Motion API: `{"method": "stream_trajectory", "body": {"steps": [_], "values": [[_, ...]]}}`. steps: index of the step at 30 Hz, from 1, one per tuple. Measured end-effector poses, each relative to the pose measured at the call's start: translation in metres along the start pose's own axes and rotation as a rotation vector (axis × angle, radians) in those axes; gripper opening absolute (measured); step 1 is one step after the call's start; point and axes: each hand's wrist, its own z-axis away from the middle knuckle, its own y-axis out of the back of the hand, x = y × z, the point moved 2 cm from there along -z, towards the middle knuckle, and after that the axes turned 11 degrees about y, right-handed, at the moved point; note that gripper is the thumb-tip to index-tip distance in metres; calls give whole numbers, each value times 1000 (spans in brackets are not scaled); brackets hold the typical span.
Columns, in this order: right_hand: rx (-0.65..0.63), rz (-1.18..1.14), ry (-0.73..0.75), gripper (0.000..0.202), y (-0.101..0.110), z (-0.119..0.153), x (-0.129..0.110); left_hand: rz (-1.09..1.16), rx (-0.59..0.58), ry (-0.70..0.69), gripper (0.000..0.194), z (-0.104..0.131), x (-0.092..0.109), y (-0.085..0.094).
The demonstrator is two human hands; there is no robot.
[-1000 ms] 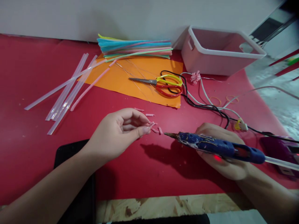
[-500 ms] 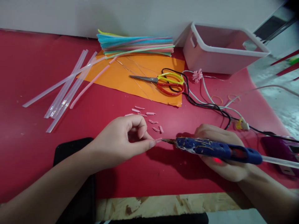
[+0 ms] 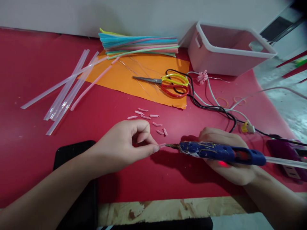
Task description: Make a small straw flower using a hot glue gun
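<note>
Between thumb and finger, my left hand (image 3: pixel 130 145) pinches a short piece of pink pipe cleaner (image 3: pixel 162 145). My right hand (image 3: pixel 227 159) is wrapped round a blue hot glue gun (image 3: pixel 208 150) stained with old glue, its red light glowing. The nozzle tip points left and meets the free end of the pink piece, as far as I can see. A clear glue stick (image 3: pixel 285 162) pokes out of the gun's back. Just beyond my left fingers, several cut pink pieces (image 3: pixel 157 124) lie scattered on the red table (image 3: pixel 134 188).
Scissors (image 3: pixel 160 81) lie on an orange sheet (image 3: pixel 112 76), with a bundle of pipe cleaners (image 3: pixel 141 44) behind. Clear glue sticks (image 3: pixel 67 86) are at left. A pink bin (image 3: pixel 216 60), cables (image 3: pixel 203 105) and a purple power strip (image 3: pixel 283 156) occupy the right. A black phone (image 3: pixel 74 153) sits under my left forearm.
Both hands hold nearly the same pose, the pink piece still at the nozzle. The glue gun has shifted very slightly left, and the whole view has moved a little.
</note>
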Motion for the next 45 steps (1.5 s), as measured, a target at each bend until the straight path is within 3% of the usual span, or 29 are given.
{"method": "stream_trajectory", "body": {"steps": [8, 19, 45], "values": [[-32, -7, -53, 8, 0, 5, 2, -290, 69, -162, 39, 1, 6, 2], [21, 4, -60, 5, 1, 7, 3, -158, 142, -160, 37, 3, 6, 3], [-55, -56, -43, 4, 1, 0, 1, -129, 55, -179, 40, 3, 4, 1]]}}
